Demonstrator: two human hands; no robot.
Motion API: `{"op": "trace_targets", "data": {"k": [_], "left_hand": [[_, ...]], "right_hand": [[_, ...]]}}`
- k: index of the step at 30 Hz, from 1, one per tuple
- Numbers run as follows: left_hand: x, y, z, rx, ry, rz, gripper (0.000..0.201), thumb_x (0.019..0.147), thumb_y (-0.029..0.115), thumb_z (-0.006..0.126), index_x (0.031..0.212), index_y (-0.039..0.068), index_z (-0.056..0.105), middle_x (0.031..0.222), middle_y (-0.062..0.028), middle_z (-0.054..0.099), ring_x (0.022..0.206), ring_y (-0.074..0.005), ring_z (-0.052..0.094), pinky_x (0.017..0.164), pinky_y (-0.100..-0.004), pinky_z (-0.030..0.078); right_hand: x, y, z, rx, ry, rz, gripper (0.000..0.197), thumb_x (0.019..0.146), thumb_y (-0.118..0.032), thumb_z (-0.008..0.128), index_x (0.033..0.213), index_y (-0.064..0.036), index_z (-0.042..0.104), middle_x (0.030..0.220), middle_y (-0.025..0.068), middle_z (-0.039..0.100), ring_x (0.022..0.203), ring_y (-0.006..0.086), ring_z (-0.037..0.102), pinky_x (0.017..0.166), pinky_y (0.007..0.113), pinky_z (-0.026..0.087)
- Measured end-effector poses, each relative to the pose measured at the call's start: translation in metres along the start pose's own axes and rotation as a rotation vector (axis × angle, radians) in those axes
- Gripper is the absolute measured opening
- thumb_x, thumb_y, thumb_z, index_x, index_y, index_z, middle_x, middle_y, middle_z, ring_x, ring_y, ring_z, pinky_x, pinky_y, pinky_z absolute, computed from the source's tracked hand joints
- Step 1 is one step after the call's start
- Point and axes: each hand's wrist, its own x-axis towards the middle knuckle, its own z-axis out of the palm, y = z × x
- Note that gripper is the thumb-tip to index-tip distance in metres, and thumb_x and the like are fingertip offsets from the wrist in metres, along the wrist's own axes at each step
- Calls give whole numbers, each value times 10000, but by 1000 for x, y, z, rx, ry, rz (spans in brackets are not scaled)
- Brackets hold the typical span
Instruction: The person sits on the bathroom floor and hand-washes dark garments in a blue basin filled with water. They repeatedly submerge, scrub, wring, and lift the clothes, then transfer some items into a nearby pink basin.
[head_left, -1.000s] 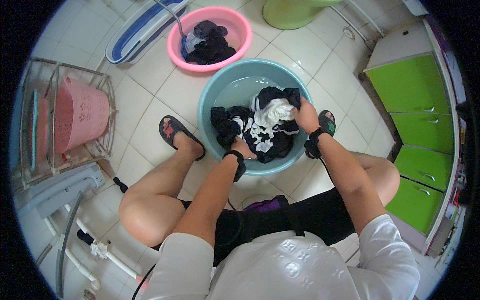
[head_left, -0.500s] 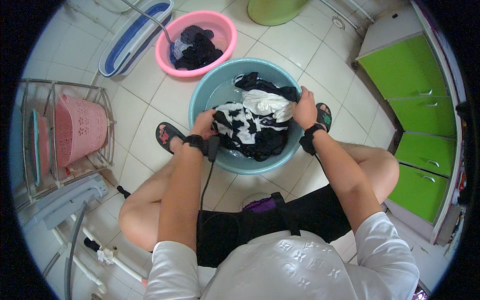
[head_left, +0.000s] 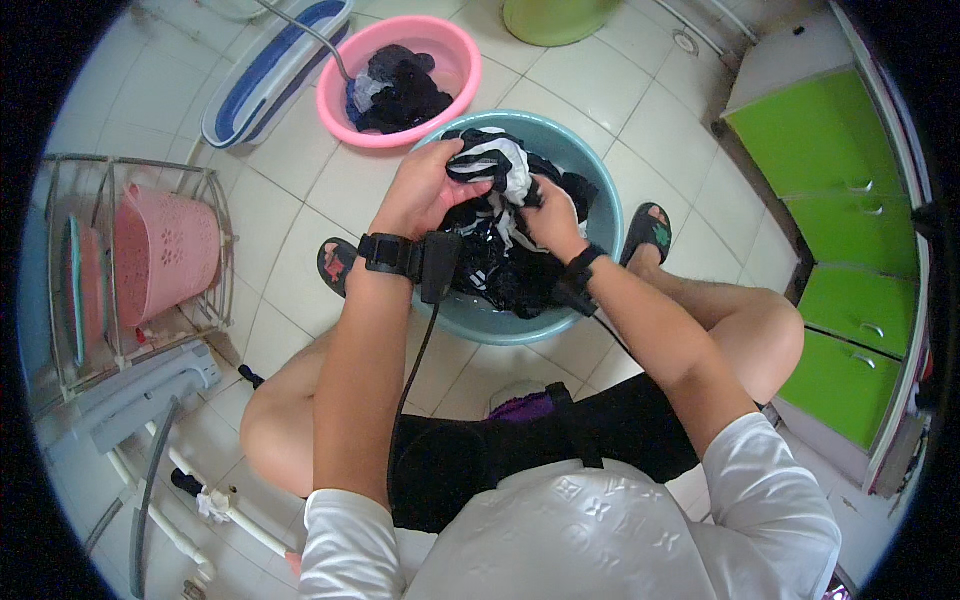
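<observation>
A black and white garment [head_left: 490,165] is bunched up between my hands, raised over a blue-green basin [head_left: 612,240]. My left hand [head_left: 430,188] wraps round its left side, thumb on top and palm partly showing. On the garment's right side, my right hand [head_left: 553,215] has its fingers closed into the cloth. Below them, wet dark clothes [head_left: 515,285] lie in the basin, with some white cloth among them. The garment's exact kind is hidden by its folds.
Behind the basin stands a pink basin [head_left: 328,105] with dark clothes and a hose end in it. A folded blue and white tub [head_left: 225,115] leans at the far left. A rack with a pink basket [head_left: 165,250] is left; green cabinets [head_left: 815,145] line the right.
Both hands have gathered the black and white garment and lifted it from the pile. My left hand moved up and away from me; my right hand came left, off the basin's right rim.
</observation>
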Motion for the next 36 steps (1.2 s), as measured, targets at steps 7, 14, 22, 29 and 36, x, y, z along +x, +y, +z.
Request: {"op": "trace_targets", "data": {"k": [7, 14, 22, 29, 36], "left_hand": [[23, -11, -54, -104, 38, 78, 323, 975, 54, 535, 1283, -32, 490, 1244, -175, 596, 1093, -283, 628, 910, -409, 569], [18, -115, -111, 1651, 205, -211, 951, 632, 402, 885, 1440, 151, 451, 1522, -278, 309, 1357, -502, 373, 1093, -547, 386], [31, -210, -134, 1620, 429, -204, 531, 741, 269, 762, 1222, 87, 628, 1445, -276, 406, 1259, -475, 482, 984, -510, 495], [42, -105, -100, 1450, 329, -328, 518, 693, 254, 748, 1074, -84, 653, 980, -241, 700, 915, -362, 692, 792, -436, 561], [17, -14, -76, 1053, 365, -252, 293, 735, 172, 722, 930, -27, 631, 674, -96, 587, 517, -218, 562, 419, -346, 412]], "right_hand": [[64, 32, -57, -2, 87, 301, 426, 741, -38, 635, 1165, -26, 655, 930, 230, 709, 870, 347, 705, 772, 401, 547], [59, 50, -68, -253, 86, 243, 480, 741, -57, 667, 1213, 9, 613, 1020, 240, 700, 960, 372, 687, 843, 408, 543], [-33, 19, -56, -683, -201, -462, 707, 702, -160, 790, 1348, -95, 509, 1313, 213, 497, 1211, 408, 485, 1029, 473, 423], [-77, 52, -21, -967, -819, -212, 353, 852, -182, 648, 1196, -107, 616, 1189, 163, 595, 997, 355, 643, 830, 447, 538], [-23, 67, -71, -620, -188, 67, 265, 860, -232, 559, 894, -8, 695, 894, 250, 685, 872, 421, 664, 803, 515, 528]]}}
